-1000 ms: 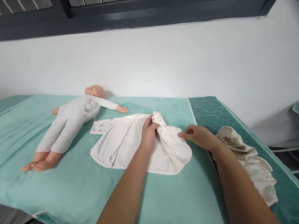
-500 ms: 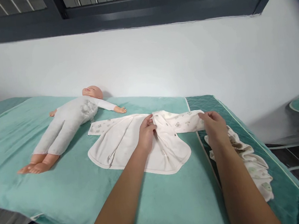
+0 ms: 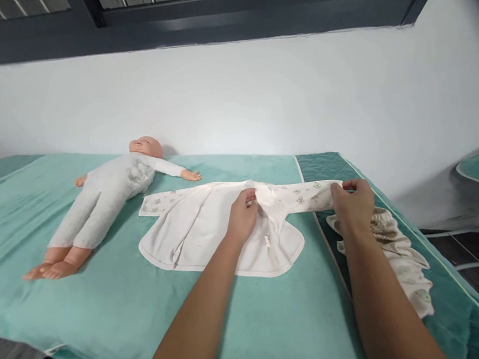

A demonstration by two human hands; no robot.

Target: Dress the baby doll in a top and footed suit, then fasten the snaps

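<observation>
Your hands are well apart, each closed on the white top [image 3: 210, 228], which lies spread on the light green cover [image 3: 280, 323] in front of you. Your left hand [image 3: 243, 216] pinches the fabric near the neckline, thumb against fingers. Your right hand [image 3: 353, 202] grips the cuff end of the printed sleeve [image 3: 307, 196] on your right, drawing it out straight over the darker quilted cover [image 3: 321, 166]. The other sleeve [image 3: 156, 202] lies flat at the far left, and the rounded hem faces you. A small label [image 3: 267, 241] shows below your left hand. To the left, the doll [image 3: 110, 193] lies on its back, head near the white wall [image 3: 231, 100], one arm reaching toward the top but not touching it. Beside your right forearm, partly hidden by it, a crumpled printed cloth [image 3: 407, 273] rests on the darker quilted cover
</observation>
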